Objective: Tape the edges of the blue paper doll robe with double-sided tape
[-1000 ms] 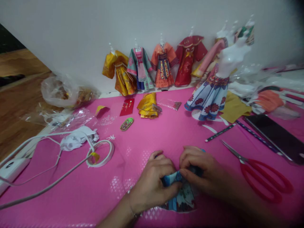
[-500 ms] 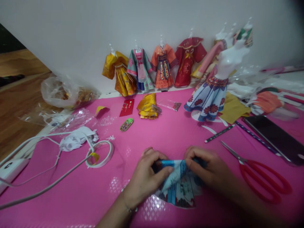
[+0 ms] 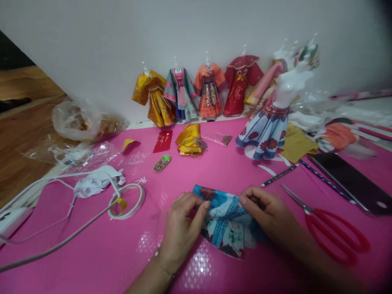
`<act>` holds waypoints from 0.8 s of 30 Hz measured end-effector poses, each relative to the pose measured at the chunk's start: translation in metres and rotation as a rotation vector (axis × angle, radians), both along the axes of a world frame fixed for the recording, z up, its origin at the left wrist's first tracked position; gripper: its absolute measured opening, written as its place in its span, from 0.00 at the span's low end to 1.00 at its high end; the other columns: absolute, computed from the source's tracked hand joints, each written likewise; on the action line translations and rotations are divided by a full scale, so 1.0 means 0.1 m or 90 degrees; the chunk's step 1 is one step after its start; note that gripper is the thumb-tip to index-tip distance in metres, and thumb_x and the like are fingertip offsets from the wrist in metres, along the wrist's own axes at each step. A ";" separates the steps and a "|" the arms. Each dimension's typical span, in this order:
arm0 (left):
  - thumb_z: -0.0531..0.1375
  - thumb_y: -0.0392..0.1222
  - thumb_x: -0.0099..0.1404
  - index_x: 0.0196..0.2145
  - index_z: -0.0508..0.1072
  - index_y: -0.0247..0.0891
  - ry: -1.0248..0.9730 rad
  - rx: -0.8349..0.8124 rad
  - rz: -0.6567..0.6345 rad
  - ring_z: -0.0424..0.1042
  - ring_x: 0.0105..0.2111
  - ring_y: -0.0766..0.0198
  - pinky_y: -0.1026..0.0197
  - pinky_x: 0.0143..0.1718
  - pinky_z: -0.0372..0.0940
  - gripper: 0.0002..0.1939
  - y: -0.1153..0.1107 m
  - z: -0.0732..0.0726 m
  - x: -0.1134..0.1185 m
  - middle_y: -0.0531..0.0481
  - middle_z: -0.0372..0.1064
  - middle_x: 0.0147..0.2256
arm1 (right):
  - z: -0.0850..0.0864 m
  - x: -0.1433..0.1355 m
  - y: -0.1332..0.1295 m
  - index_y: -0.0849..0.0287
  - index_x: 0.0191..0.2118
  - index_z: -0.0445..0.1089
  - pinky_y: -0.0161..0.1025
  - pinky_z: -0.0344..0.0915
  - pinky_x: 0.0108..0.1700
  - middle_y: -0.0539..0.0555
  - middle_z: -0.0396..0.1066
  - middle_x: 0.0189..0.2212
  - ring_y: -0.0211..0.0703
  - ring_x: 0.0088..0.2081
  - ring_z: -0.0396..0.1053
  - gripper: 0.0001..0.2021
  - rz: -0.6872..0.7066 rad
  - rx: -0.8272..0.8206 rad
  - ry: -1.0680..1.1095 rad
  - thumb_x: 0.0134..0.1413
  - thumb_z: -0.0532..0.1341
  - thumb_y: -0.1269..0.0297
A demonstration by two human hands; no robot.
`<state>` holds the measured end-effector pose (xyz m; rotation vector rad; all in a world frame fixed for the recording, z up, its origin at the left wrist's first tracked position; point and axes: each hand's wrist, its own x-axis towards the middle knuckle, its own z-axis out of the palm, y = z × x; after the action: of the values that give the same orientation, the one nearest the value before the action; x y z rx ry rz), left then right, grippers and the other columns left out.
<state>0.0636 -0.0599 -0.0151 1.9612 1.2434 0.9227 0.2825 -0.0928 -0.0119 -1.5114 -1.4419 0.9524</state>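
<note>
Between my hands is a piece of patterned fabric [image 3: 226, 220] in blue and white, with floral prints and blue bands. My left hand [image 3: 183, 224] pinches its left side between thumb and fingers. At the upper right edge, my right hand [image 3: 266, 208] grips it the same way, with its lower fingers partly hidden. The cloth hangs or lies low over the pink tabletop [image 3: 101, 253]. Farther back on the right, a white doll form [image 3: 290, 85] wears a white skirt with red flowers and a blue hem [image 3: 265, 132].
Red-handled scissors [image 3: 337, 234], dark pencils [image 3: 280, 175] and a phone [image 3: 352, 183] lie right. Left are a tape roll [image 3: 139, 202], a cable [image 3: 70, 228] and plastic bags [image 3: 79, 118]. Folded yellow fabric [image 3: 190, 141] and several dressed doll forms [image 3: 210, 90] are at the back.
The fabric's upper edge has been opened out upward and left, showing a red flower print on blue. My left hand has shifted slightly left; the whole view has tilted a little.
</note>
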 end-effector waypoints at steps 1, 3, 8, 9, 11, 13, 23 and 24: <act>0.57 0.42 0.71 0.25 0.68 0.39 0.015 -0.010 -0.010 0.64 0.30 0.59 0.57 0.35 0.56 0.15 -0.01 0.00 0.01 0.52 0.66 0.26 | 0.01 0.00 0.00 0.55 0.27 0.67 0.35 0.55 0.25 0.45 0.59 0.21 0.38 0.23 0.58 0.13 0.001 -0.003 0.009 0.60 0.57 0.56; 0.57 0.43 0.72 0.25 0.69 0.39 0.038 -0.033 -0.028 0.63 0.31 0.58 0.56 0.36 0.54 0.16 -0.01 0.01 0.02 0.51 0.66 0.26 | 0.02 0.00 0.01 0.55 0.27 0.66 0.34 0.55 0.24 0.45 0.58 0.21 0.37 0.23 0.57 0.13 0.006 -0.008 0.028 0.59 0.57 0.55; 0.59 0.45 0.70 0.26 0.71 0.39 0.016 -0.125 -0.071 0.64 0.34 0.56 0.55 0.38 0.54 0.14 -0.02 0.01 0.05 0.49 0.68 0.29 | 0.02 0.00 -0.01 0.56 0.28 0.66 0.33 0.55 0.24 0.45 0.58 0.21 0.37 0.23 0.57 0.14 0.012 -0.024 0.078 0.61 0.57 0.54; 0.60 0.46 0.69 0.26 0.71 0.39 -0.004 -0.152 -0.077 0.64 0.34 0.57 0.56 0.38 0.55 0.14 -0.03 0.01 0.06 0.50 0.67 0.29 | 0.02 0.01 -0.02 0.56 0.28 0.66 0.33 0.55 0.24 0.45 0.59 0.22 0.36 0.23 0.57 0.14 0.012 -0.026 0.087 0.61 0.57 0.54; 0.62 0.48 0.66 0.24 0.69 0.39 -0.059 -0.215 -0.083 0.64 0.32 0.59 0.58 0.35 0.56 0.16 -0.04 -0.01 0.07 0.51 0.65 0.27 | 0.00 0.01 -0.03 0.56 0.29 0.67 0.33 0.55 0.24 0.45 0.59 0.22 0.36 0.23 0.58 0.14 0.009 -0.028 0.102 0.61 0.58 0.53; 0.63 0.51 0.64 0.23 0.67 0.39 -0.132 -0.294 -0.083 0.62 0.28 0.63 0.61 0.30 0.56 0.18 -0.04 -0.03 0.08 0.53 0.62 0.25 | -0.01 0.01 -0.04 0.56 0.29 0.67 0.32 0.55 0.23 0.45 0.60 0.22 0.36 0.23 0.58 0.14 0.004 -0.029 0.113 0.61 0.58 0.53; 0.70 0.60 0.54 0.34 0.78 0.32 -0.395 -0.665 -0.171 0.69 0.25 0.66 0.64 0.29 0.64 0.25 -0.04 -0.03 0.05 0.48 0.73 0.28 | 0.01 -0.01 -0.05 0.56 0.28 0.70 0.33 0.60 0.24 0.47 0.67 0.21 0.38 0.23 0.65 0.13 -0.012 -0.017 0.127 0.58 0.63 0.54; 0.71 0.60 0.54 0.34 0.79 0.32 -0.404 -0.686 -0.185 0.69 0.25 0.66 0.64 0.29 0.64 0.25 -0.06 -0.04 0.06 0.47 0.73 0.28 | 0.00 -0.01 -0.06 0.56 0.28 0.71 0.33 0.61 0.24 0.47 0.68 0.21 0.38 0.23 0.66 0.13 -0.008 -0.021 0.130 0.58 0.63 0.53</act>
<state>0.0696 -0.0657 -0.0192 0.8485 0.7671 0.4714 0.2813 -0.0984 -0.0116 -1.4004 -1.2748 1.0949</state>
